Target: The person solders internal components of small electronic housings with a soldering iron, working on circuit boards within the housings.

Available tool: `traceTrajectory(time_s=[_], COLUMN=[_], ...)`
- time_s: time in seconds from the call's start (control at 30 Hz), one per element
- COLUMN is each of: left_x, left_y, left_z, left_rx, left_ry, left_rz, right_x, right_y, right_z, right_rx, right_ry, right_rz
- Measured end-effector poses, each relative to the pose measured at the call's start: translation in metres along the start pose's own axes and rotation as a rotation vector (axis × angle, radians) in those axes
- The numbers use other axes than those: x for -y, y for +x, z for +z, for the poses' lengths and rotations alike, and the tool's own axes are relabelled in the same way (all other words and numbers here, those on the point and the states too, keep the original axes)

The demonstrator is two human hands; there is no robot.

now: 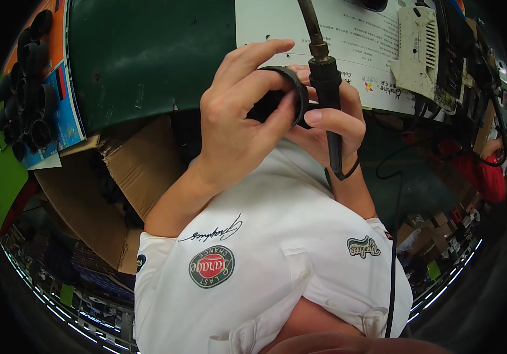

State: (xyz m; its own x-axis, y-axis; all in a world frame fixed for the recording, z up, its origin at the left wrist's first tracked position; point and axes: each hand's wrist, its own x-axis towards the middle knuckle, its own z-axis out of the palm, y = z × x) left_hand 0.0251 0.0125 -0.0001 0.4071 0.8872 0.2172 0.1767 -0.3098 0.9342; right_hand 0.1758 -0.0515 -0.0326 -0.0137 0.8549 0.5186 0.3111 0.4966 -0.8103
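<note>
Black ring [286, 97] pinched on edge in left hand [239, 118], soldering iron [327, 88] gripped by right hand [333, 127], long axis near upright, metal shaft pointed to the upper edge.

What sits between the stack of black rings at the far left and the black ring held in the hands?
In the head view, a bare stretch of dark green mat separates the stacked black rings from the held black ring.

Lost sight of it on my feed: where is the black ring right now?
The black ring is upper centre in the head view, pinched by the left hand, beside the soldering iron in the right hand.
</note>
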Motion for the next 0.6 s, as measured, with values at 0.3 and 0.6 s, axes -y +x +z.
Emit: traceTrajectory(time_s=[0.3, 0.6], left_x=[0.004, -0.005], left_y=[0.001, 0.003], left_z=[0.001, 0.000], left_rx=[0.000, -0.047], left_ry=[-0.094, 0.050], left_rz=[0.110, 0.123], right_x=[-0.004, -0.009], right_y=[0.004, 0.009], right_z=[0.003, 0.005], right_rx=[-0.165, -0.212], right_ry=[0.109, 0.187], right_rz=[0.045, -0.060])
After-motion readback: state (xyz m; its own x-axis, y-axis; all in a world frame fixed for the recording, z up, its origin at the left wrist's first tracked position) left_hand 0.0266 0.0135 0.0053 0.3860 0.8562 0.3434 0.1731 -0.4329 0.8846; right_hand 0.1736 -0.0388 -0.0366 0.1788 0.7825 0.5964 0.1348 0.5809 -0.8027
